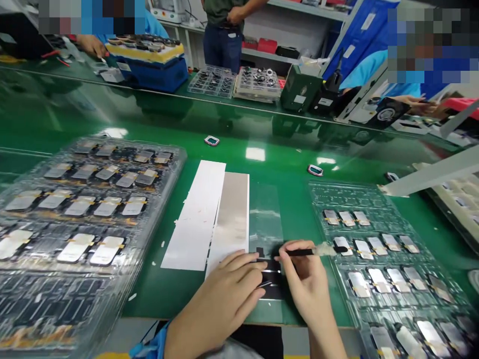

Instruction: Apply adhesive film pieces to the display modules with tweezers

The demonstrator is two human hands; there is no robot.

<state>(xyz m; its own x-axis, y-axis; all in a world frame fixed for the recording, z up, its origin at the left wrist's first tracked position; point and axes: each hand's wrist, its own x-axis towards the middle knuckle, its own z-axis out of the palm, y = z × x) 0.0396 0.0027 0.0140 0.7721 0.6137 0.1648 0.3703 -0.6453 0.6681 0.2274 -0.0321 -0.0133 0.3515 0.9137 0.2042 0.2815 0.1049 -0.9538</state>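
Note:
My left hand (228,291) rests near the table's front edge, fingers pressed down on a small black part (270,279) lying on a clear film strip (265,219). My right hand (305,279) pinches a thin black tool (299,253) whose pale tip points right, over the edge of the right tray (374,199). The tool sits just above the black part. A clear tray (157,219) stacked at the left holds several silver rectangular parts; the right tray also holds several such parts.
White and grey strips (198,214) lie on the green table ahead of my hands. Two small framed parts (211,141) sit farther back. Other people, trays of parts, a blue box (157,72) and a green device (301,87) line the far side. A white rail (430,174) juts in at right.

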